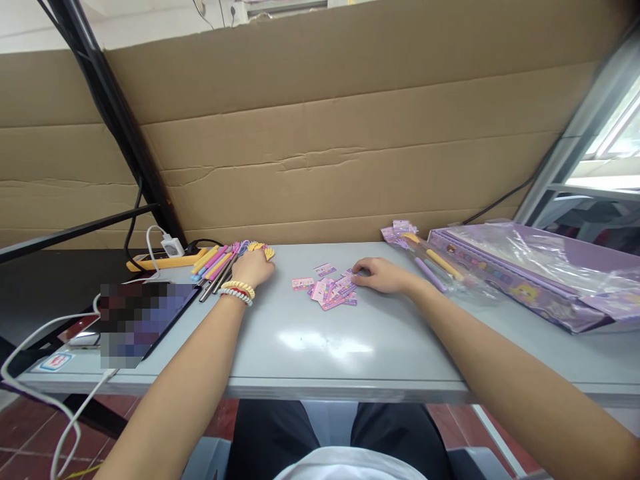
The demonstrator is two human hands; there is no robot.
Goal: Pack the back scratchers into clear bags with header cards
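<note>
My left hand [254, 268], with braided bands at its wrist, reaches over the topped ends of a row of colourful pens [215, 261] at the back left. Its fingers are curled down at the yellow pen tops [269, 252] and partly hidden; they seem closed on a pen. In the middle of the table lies a loose, overlapping pile of small pink and purple printed cards [331, 291]. At the pile's right edge, my right hand [381, 275] rests on the table, thumb and fingertips bent together on the edge of a card.
A purple box [530, 273] under clear plastic stands at the right, beside bagged pens [435, 261]. On the left are a tablet [175, 313], white cables [65, 400] and a yellow power strip [140, 265]. A cardboard wall [320, 167] rises behind the grey table [320, 360].
</note>
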